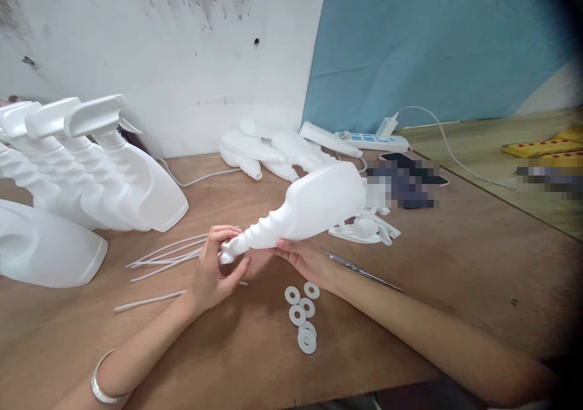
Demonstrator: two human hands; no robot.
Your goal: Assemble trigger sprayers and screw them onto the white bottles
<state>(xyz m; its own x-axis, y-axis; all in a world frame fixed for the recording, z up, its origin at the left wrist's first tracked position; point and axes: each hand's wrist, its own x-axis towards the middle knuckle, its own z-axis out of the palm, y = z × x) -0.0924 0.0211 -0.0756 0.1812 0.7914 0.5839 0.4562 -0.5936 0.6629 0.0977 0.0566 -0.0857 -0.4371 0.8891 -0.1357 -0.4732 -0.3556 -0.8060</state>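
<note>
Right hand (304, 259) grips bottle (314, 206) under neck — left hand (214, 273) fingers pinched on its mouth, above tabletop (455, 258).

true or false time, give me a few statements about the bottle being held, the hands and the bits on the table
1. The right hand holds the white bottle from under its neck. True.
2. The held bottle has a trigger sprayer fitted. False: its neck is bare, with the left hand at its mouth.
3. White washers lie on the table near the hands. True.
4. The bottles with trigger sprayers are on the right. False: they are at the left.
5. The thin white tubes sit in a box. False: they lie loose on the table.
</note>
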